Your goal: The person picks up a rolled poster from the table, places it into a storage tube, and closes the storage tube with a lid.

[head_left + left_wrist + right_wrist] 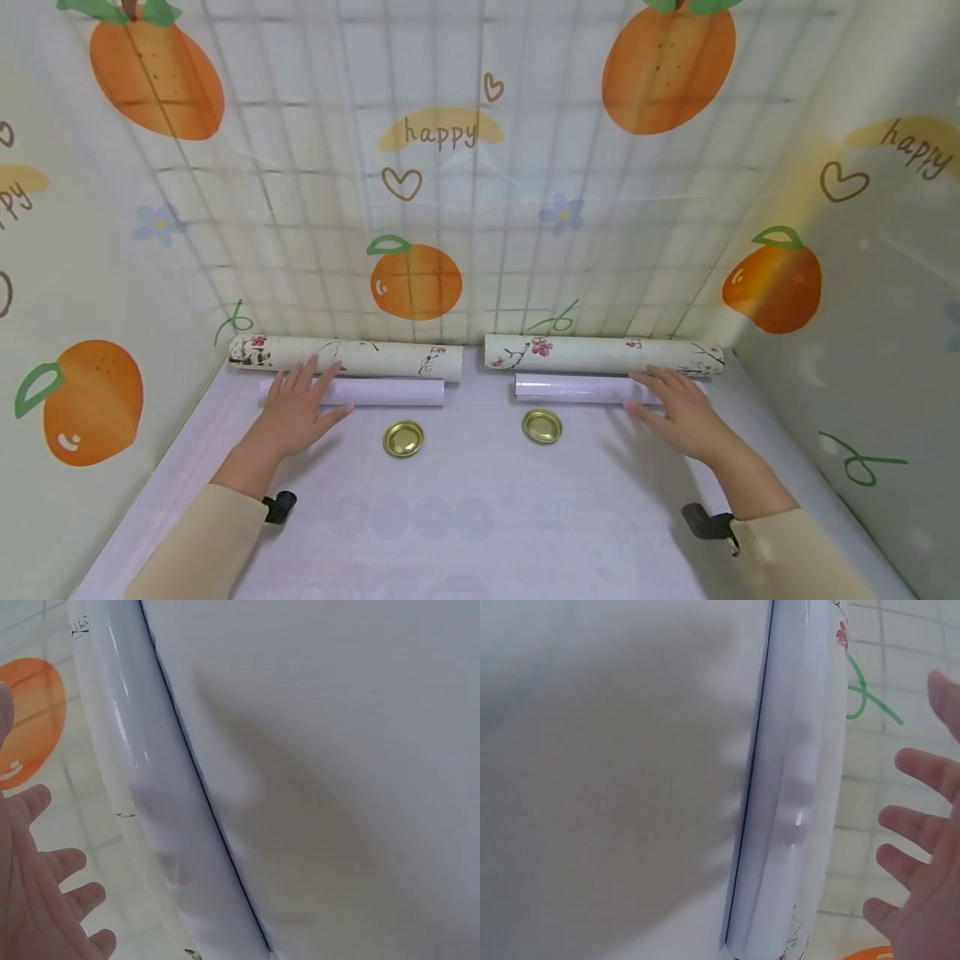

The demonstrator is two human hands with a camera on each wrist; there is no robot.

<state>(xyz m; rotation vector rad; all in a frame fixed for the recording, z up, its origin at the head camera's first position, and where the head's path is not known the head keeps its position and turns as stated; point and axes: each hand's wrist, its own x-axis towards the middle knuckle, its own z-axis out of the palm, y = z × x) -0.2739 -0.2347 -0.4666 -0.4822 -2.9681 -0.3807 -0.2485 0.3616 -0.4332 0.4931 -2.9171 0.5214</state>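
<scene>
My left hand [288,417], fingers spread, hovers over the left end of a plain white roll [397,392]. In the left wrist view those fingers [64,862] hold nothing. On the other side my right hand [678,412] is spread above the right end of a second plain white roll [558,388]. The right wrist view shows its fingers [911,825] apart and holding nothing. Behind the white rolls lie two floral-patterned rolls, one on the left [390,358] and one on the right [592,354]. Two small round gold lids, left [403,438] and right [542,426], lie nearer me.
The pale tabletop [450,533] is bounded by a fruit-printed back curtain [315,225] and by side panels at left [45,517] and right [885,400]. Both patterned rolls lie along the base of the back curtain.
</scene>
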